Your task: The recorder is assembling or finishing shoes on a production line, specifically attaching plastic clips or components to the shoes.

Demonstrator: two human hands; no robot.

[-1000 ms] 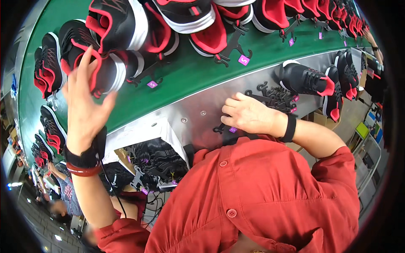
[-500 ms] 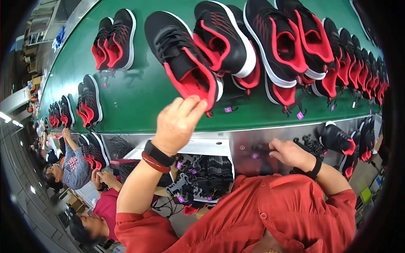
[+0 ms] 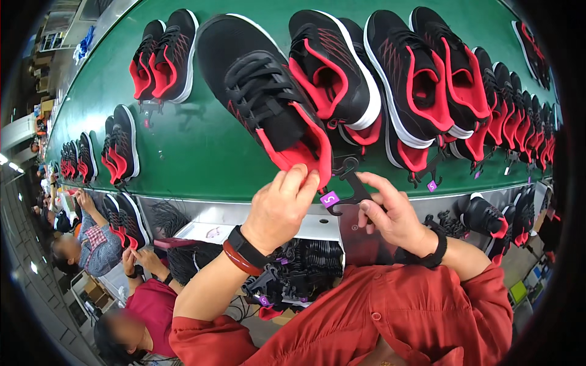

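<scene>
Fingertips of the left hand (image 3: 278, 210), bunched together, pinch the heel collar of a black lace-up sneaker with red lining (image 3: 268, 97). Thumb and forefinger of the right hand (image 3: 397, 216) close on one end of a flat black plastic hanger (image 3: 354, 188), its other fingers curled toward the palm.

Long green smooth-topped table (image 3: 201, 146) runs across the view. Along its right part, a close row of black sneakers with red linings and white soles (image 3: 415, 79); on its left part, a matching pair (image 3: 174, 58). In front of the table, lower left, a co-worker in a dark red top (image 3: 149, 314). Just off the table's front edge, an open white box (image 3: 308, 227) packed with black hangers (image 3: 317, 259).

Held sneaker lies slantwise over the table, heel at the front edge, toe pointing away and left. Cannot tell whether its sole touches the surface.

Left forearm rises from lower left, the hand knuckles-up across the table's front edge. Right forearm enters from lower right, elbow bent outward, the hand at the same edge. Hanger spans between both hands along that edge. Smallest: square purple tag (image 3: 329, 199) at the hanger's left end, beside the sneaker's heel.
</scene>
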